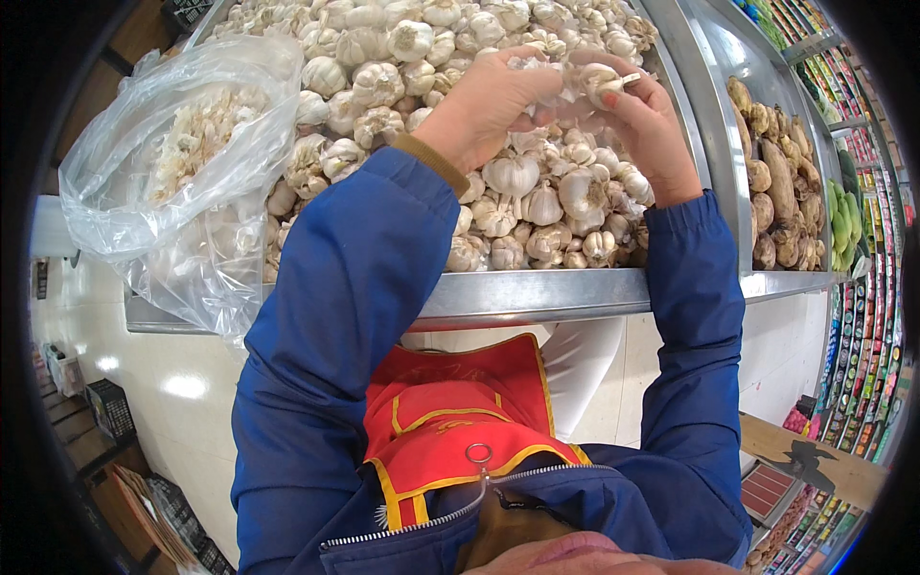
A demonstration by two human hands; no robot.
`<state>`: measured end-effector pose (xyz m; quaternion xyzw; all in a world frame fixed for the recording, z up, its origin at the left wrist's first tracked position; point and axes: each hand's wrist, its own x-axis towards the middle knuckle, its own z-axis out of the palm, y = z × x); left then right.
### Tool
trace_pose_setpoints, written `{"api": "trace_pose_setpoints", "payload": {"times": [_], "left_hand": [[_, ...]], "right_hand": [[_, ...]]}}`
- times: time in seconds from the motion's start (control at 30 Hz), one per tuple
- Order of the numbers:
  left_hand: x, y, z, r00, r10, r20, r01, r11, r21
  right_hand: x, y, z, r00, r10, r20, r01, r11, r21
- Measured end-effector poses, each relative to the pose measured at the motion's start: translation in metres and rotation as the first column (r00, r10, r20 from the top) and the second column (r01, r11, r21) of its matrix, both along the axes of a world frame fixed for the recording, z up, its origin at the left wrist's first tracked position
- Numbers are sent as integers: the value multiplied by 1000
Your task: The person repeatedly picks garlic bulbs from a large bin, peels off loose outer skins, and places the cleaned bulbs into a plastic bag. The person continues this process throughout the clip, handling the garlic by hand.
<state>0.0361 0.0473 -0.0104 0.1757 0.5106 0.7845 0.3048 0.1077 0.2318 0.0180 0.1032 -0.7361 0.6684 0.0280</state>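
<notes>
Over a metal bin heaped with garlic bulbs, both of my hands are raised close together. My right hand is closed around a garlic bulb, its stem end pointing right. My left hand pinches whitish, papery material that looks like garlic skin; its fingertips are partly hidden. To the left, a clear plastic bag lies open on the pile's edge. Loose garlic skins sit inside it.
The bin's metal front edge runs between the garlic and my body. A metal divider separates it from brown root vegetables on the right, with green vegetables beyond. A black crate stands at lower left.
</notes>
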Motion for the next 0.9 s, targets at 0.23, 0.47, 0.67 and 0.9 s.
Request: {"api": "trace_pose_setpoints", "payload": {"times": [0.23, 0.47, 0.67, 0.9], "left_hand": [[-5, -4, 4, 981, -194, 25, 189, 975, 119], [-1, -1, 2, 998, 52, -20, -51, 999, 19], [-1, 0, 3, 951, -271, 152, 232, 945, 232], [6, 2, 6, 989, -137, 59, 131, 987, 96]], "right_hand": [[-4, -3, -7, 999, -16, -34, 17, 1000, 25], [-4, -2, -3, 991, -73, -115, 59, 991, -118], [-4, 0, -2, 999, 48, 11, -44, 963, -267], [-8, -5, -12, 999, 36, 20, -30, 965, -260]]}}
